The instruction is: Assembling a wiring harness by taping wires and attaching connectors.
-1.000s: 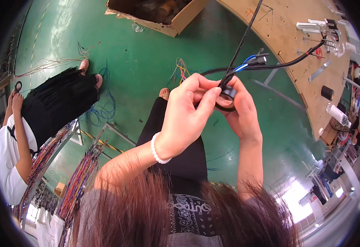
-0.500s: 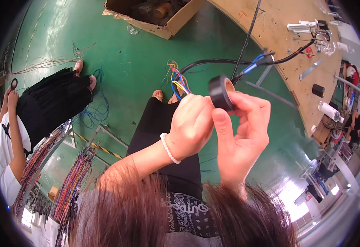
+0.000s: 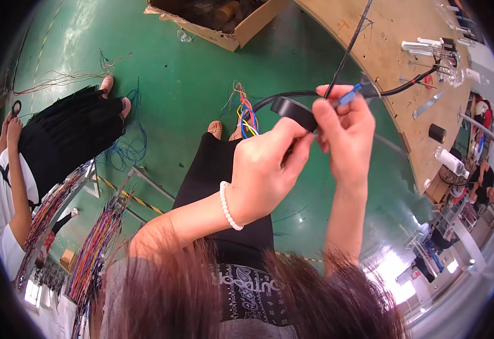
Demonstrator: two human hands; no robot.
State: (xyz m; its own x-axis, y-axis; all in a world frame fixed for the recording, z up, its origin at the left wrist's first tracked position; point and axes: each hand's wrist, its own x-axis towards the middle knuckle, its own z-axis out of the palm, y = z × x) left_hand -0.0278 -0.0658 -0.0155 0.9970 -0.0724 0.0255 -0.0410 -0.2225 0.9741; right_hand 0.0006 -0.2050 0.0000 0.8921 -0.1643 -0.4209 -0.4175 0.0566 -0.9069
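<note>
My left hand (image 3: 266,172), with a white bead bracelet at the wrist, is closed, thumb and index finger pressed together at the lower edge of a roll of black tape (image 3: 293,113). Just right of the roll, my right hand (image 3: 345,133) is closed around a thin black cable (image 3: 345,53) where it meets a thicker one. A blue sleeved piece (image 3: 349,95) sticks out above its fingers. Behind my left hand hangs a fan of coloured wire ends (image 3: 247,110), red, yellow, blue and white. My fingers hide the spot where tape and cable come together.
A wooden board (image 3: 391,62) with clips and posts stands at the right, carrying a second black tape roll (image 3: 437,133) and a clear bottle (image 3: 451,161). An open cardboard box (image 3: 218,37) sits ahead. Left, another person (image 3: 18,169) handles tape beside racks of coloured wires (image 3: 97,248).
The tape roll has passed from my right hand's fingers to my left hand's fingertips and tilted over. My right hand has moved up and closed on the cable by the blue piece.
</note>
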